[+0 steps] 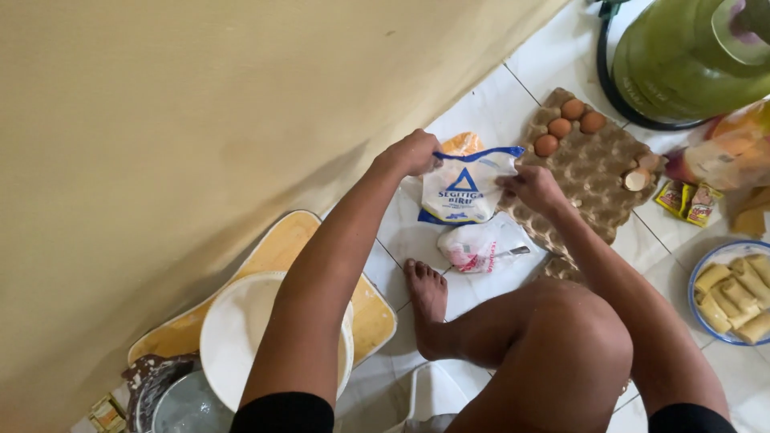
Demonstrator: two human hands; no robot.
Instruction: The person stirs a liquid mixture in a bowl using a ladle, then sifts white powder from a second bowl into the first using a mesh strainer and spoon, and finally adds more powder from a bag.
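Fingers of my left hand (413, 152) are pinched on the blue top edge of the flour bag (464, 191), and my right hand (531, 186) pinches that bag's right edge, so its mouth is held apart between them. The bag stands on the white tiled floor (481, 100), close to the yellow wall. Its mouth looks already open, as far as I can judge; nothing seems taken out yet, and the white bowl (237, 329) well behind the bag, toward me, shows pale inside, though I cannot tell whether it holds anything.

The flour bag is white, with a blue triangle mark and blue trim. Touching its near side lies a small clear plastic bag (480, 244) with red print, a spoon handle sticking out. Just behind it an orange packet (463, 143) peeks out. Right of the flour bag is a brown egg tray (589, 172) with four brown eggs (571, 120) in its far corner and a broken shell (638, 178) on its right rim. Farther right lie small yellow-red sachets (688, 200), a blue-rimmed plate of rolls (734, 293), and a green gas cylinder (682, 56). My bare foot (427, 297) rests just near of the flour bag.
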